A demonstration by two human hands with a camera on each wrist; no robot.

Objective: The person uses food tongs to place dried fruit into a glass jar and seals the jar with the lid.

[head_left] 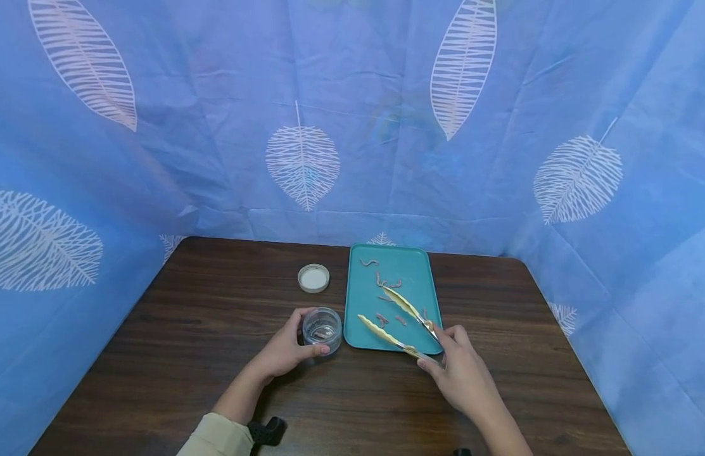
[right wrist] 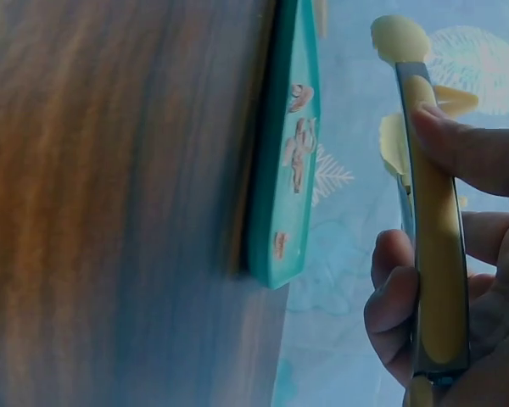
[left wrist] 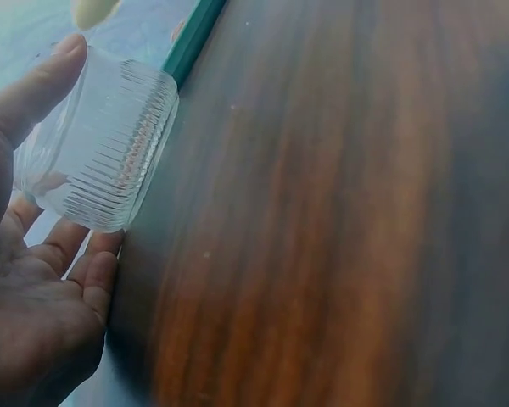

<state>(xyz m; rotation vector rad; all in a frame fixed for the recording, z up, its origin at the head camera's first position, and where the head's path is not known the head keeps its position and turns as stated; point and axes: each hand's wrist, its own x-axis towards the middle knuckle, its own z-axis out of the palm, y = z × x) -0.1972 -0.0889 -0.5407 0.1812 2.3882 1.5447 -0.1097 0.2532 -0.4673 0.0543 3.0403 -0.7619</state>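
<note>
My left hand (head_left: 284, 345) curls its thumb and fingers around a clear glass jar (head_left: 322, 322) standing uncapped on the table. A little pinkish matter lies at the jar's bottom; ribbed glass shows on its side in the left wrist view. With my right hand (head_left: 463, 373) I grip a pair of tongs (head_left: 409, 349) with yellow tips and handle pads. The tongs are spread above a teal tray (head_left: 420, 263), nothing between their tips. Several pink worm-like pieces (head_left: 400, 320) are scattered on the tray, more toward its far end.
A round lid (head_left: 313, 278) lies on the dark wooden table (head_left: 244, 278) behind the jar, left of the tray. Blue cloth (head_left: 352, 177) with white leaf prints hangs around the table's back and sides.
</note>
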